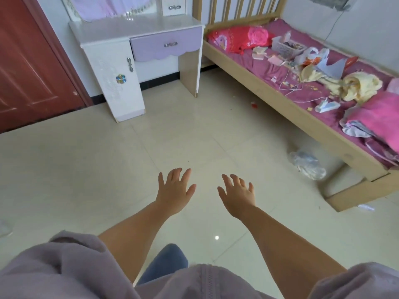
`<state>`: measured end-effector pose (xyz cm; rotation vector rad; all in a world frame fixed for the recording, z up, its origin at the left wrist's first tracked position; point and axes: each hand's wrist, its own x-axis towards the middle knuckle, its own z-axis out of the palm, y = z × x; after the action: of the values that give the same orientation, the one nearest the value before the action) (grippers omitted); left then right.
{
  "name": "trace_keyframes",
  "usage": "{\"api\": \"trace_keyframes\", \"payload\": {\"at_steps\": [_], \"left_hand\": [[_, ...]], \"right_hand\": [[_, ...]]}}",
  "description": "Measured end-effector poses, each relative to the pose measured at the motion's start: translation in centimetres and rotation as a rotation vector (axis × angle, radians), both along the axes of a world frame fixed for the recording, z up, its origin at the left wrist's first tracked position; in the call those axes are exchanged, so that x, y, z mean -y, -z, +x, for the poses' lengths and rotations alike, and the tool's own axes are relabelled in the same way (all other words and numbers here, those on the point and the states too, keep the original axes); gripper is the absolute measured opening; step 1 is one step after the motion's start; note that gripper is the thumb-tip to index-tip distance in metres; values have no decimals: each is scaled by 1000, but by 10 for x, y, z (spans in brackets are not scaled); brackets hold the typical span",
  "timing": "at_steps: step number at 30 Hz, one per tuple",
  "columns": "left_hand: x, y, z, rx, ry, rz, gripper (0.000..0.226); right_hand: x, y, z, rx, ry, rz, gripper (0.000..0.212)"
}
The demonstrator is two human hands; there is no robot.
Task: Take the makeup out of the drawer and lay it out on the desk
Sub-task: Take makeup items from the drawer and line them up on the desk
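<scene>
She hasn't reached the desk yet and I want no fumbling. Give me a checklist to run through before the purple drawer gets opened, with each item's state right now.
1. Left hand free: ok, fingers spread, holding nothing.
2. Right hand free: ok, fingers spread, holding nothing.
3. Purple drawer within reach: not ok, both hands are out over the floor, well short of it.
4. Drawer shut with its handle showing: ok.
5. Room on the desk top for laying things out: ok, the visible white surface is bare.
6. Makeup inside the drawer: cannot tell, it is closed.
</scene>
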<state>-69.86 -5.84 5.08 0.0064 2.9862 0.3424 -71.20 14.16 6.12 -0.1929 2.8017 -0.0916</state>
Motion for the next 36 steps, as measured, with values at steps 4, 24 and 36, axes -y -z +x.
{"api": "trace_keyframes", "payload": {"at_steps": [4, 24, 36], "left_hand": [[17, 6, -94, 2, -24, -11, 55], [145, 4, -598, 60, -103, -28, 57], [169, 6, -855, 135, -310, 49, 56]], "right_hand": [[21, 4, -96, 3, -46, 2, 53], [139, -2, -618, -32, -106, 10, 54], [166, 8, -921, 11, -250, 58, 52]]}}
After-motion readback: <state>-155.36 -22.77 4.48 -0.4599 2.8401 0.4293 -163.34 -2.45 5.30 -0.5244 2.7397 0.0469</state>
